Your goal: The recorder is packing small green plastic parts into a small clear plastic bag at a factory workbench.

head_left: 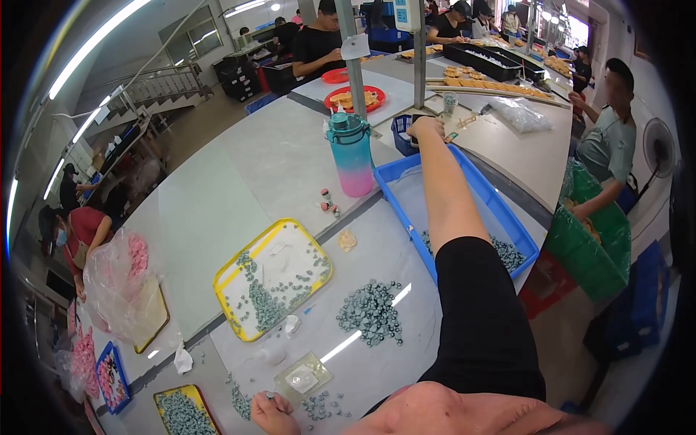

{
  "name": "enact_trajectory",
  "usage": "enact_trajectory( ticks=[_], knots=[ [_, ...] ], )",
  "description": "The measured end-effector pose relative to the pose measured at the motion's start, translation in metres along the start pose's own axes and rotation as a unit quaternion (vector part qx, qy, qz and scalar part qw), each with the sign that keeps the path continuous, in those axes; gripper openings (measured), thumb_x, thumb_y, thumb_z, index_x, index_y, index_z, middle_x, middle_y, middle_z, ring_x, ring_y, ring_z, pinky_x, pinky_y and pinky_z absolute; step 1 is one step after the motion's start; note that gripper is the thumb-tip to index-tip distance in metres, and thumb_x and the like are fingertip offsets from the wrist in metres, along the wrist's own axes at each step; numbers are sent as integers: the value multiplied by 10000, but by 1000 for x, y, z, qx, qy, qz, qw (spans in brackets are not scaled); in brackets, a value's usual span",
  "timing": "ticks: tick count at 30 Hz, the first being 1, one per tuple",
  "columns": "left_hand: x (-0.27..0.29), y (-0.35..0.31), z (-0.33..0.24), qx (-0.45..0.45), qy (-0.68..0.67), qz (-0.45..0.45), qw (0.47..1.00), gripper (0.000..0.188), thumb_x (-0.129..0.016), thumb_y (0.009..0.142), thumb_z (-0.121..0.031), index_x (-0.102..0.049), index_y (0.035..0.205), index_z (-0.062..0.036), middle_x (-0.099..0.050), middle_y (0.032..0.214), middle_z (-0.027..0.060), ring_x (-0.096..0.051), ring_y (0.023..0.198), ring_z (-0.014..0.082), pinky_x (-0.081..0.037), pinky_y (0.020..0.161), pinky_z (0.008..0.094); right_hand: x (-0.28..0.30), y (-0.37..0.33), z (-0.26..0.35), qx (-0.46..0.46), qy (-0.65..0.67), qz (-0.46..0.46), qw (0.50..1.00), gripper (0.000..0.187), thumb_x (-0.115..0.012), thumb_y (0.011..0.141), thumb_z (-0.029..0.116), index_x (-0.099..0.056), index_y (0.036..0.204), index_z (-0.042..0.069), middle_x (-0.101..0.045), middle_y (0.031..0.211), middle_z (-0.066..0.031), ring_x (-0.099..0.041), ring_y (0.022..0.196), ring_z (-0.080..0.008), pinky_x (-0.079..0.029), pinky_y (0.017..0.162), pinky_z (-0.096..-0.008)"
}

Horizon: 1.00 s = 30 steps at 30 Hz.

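My left hand (273,415) is closed at the lower edge, pinching a small grey-green piece (270,395) at its fingertips. Beside it lie loose grey-green pieces (322,407) and a clear square block (303,377) with a white round centre. My right arm stretches far across a blue tray (495,194) holding more such pieces. At its end, my right hand (426,127) curls next to a small dark blue basket (403,135); what its fingers hold is hidden. A heap of shiny grey-green pieces (371,313) sits mid-table, near a yellow-rimmed tray (217,284) of similar pieces.
A teal-and-pink bottle (350,156) stands left of the blue tray. A clear cup (449,103) and a plastic bag (522,114) lie beyond my right hand. Metal posts (419,61) rise from the table. At right, a person reaches into a green-lined bin (591,250).
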<state>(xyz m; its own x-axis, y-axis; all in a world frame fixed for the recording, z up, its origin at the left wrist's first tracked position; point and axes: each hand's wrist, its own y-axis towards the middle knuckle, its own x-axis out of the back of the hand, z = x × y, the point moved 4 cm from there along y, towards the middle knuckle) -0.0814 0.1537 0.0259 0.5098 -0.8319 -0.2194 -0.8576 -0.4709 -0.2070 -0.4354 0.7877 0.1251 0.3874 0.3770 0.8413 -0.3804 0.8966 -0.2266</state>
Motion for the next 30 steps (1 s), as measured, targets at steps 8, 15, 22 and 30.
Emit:
enact_trajectory(
  ticks=[8,15,22,30],
  knots=[
    [18,10,-6,10,143,111,984,228,-408,937,-285,-396,801,-102,-387,536,31,-341,444,119,-275,402,262,11,-46,-7,149,32,-145,978,987,-815,576,318,-241,1289,-51,-405,1262,-185,-430,1161,-321,-380,946,-438],
    [6,-9,-21,50,247,138,958,249,-363,939,-290,-399,788,-95,-431,628,40,-403,559,151,-363,494,301,25,-81,-8,305,85,-301,900,917,-802,534,235,-300,1269,13,-440,1190,-194,-419,1134,-343,-368,946,-434],
    [7,-9,-24,26,296,167,940,257,-370,943,-309,-373,796,-98,-421,633,38,-383,564,148,-357,498,308,25,-88,-2,320,104,-307,890,979,-808,519,227,-250,1310,84,-424,1181,-179,-415,1115,-358,-363,927,-464],
    [16,-4,-10,83,274,165,944,215,-364,947,-307,-352,845,-118,-416,666,30,-384,579,151,-365,502,319,24,-92,-1,304,105,-273,907,1012,-819,525,233,-230,1338,107,-399,1197,-168,-402,1120,-347,-354,916,-479]
  ],
)
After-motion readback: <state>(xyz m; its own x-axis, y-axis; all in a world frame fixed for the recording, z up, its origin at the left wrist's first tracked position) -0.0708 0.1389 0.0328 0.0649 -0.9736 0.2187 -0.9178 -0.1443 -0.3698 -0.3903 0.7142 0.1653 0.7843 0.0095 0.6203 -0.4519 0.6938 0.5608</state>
